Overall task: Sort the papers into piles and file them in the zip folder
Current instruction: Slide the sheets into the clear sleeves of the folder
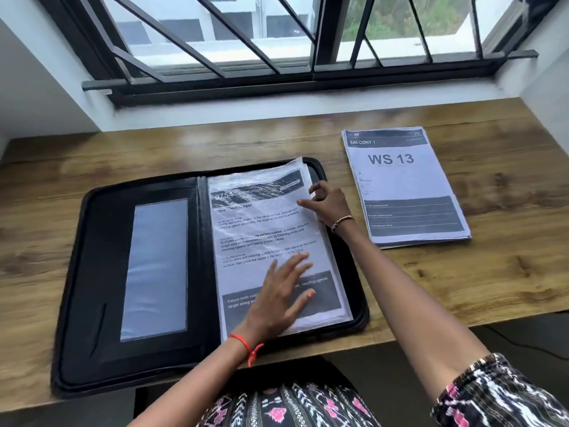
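Observation:
A black zip folder lies open on the wooden desk. Its right half holds clear plastic sleeves; the top one shows a printed sheet headed "Deep Clean Carpet". My left hand lies flat on the lower part of that sleeve, fingers spread. My right hand is at the sleeve's right edge, with thumb and fingers pinching the edge of the plastic. To the right of the folder sits a pile of papers whose top sheet reads "WS 13" and "Balcony 1".
The wooden desk runs under a barred window, with white walls at both sides. The folder's left half has a clear pocket. The folder's near left corner hangs past the desk's front edge.

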The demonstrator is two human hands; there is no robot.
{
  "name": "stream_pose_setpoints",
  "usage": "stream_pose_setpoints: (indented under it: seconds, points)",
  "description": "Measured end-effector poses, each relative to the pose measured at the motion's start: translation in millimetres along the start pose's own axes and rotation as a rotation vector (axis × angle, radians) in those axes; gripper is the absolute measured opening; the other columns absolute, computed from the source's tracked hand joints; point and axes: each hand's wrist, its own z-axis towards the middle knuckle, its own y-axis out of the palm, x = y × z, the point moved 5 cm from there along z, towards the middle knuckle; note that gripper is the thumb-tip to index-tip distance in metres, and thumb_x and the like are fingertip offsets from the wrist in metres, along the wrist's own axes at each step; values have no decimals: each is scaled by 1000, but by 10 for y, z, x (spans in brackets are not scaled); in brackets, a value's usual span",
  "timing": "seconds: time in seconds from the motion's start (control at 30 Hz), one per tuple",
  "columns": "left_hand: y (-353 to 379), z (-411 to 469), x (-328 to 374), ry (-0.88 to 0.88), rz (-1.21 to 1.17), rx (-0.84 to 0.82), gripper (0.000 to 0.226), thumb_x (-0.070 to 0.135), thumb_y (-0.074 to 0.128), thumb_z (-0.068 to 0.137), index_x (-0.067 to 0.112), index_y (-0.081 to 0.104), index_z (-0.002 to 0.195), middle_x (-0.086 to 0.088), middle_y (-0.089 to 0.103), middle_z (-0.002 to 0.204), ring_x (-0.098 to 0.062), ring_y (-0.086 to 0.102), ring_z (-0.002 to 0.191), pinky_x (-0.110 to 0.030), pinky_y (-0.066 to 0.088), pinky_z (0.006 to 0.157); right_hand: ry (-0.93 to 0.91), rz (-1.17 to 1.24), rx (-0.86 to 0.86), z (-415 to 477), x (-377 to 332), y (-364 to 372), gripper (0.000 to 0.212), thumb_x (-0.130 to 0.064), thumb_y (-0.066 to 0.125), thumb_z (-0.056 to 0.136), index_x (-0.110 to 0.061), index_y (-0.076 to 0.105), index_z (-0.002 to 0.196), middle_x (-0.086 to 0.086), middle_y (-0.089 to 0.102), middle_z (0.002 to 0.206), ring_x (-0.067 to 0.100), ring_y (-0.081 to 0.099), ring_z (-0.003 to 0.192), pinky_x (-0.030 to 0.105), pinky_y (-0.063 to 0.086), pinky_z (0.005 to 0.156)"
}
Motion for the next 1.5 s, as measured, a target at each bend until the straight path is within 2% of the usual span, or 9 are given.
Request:
stream_pose_setpoints:
  seconds: [0.17,0.33,0.5,0.63,0.73,1.0,1.13,1.33,1.5]
  points:
    - [-460,-23,-567,-240,98,186,63,50,32,91,10,40,139,-3,32,149,-9,16,140,-35,9,117,116,226,-263,-67,-179,139,43,8,64,77,-18,50,109,4,62,72,7,57,46,17,40,39]
    - [-924,-156,-792,-355,-154,346,56,29,43,91,7,34,141,4,29,146,2,23,133,-11,16,112,82,341,-310,-9,-702,385,55,-3,57,55,-19,57,107,-3,67,65,26,55,63,35,43,62]
    - [-1321,-390,-974,-535,-432,568,59,33,44,87,12,35,141,4,35,144,-10,32,136,-23,25,112,-80,264,-295,-128,-1471,730,73,-8,50,48,-3,53,121,9,58,82,15,54,61,16,47,48]
    - [-1634,-583,-1002,-589,-769,714,42,23,37,100,13,37,141,3,43,141,-13,39,133,-39,31,111,-168,123,-238,-261,-1956,1108,60,2,58,71,-1,47,130,4,53,65,14,46,52,18,41,43]
    - [-1857,-694,-1038,-563,-940,707,46,40,32,98,22,36,140,8,41,143,-11,39,133,-34,37,103,-268,8,-211,-409,-2300,1463,63,-5,58,73,-1,40,134,10,52,84,24,54,66,27,50,57]
    - [-2406,-921,-1212,-418,-1348,543,99,56,76,63,17,33,143,-6,47,141,-20,52,123,-33,48,95,-308,-290,-314,-783,-2631,2463,68,-15,54,83,0,21,140,24,53,121,41,52,108,42,45,86]
    - [-2513,-1119,-1570,-571,-1082,473,90,54,73,71,25,31,145,3,43,145,-15,42,132,-40,29,112,-294,-255,-405,-808,-2553,2781,52,-27,49,92,-4,32,135,22,52,129,40,54,109,46,47,90]
    - [-2479,-1221,-1800,-703,-716,505,77,-4,64,83,7,21,147,-6,29,151,-15,36,133,-26,37,104,-549,-509,-340,-781,-1934,2685,49,-27,39,98,-7,32,142,13,39,144,28,36,133,38,35,102]
    - [-2216,-1183,-1891,-708,154,352,67,28,55,92,5,22,147,-10,13,156,-23,9,145,-31,10,115,-600,-837,-385,-768,-1192,2576,74,-57,13,90,-11,15,148,10,7,157,25,2,146,35,3,117]
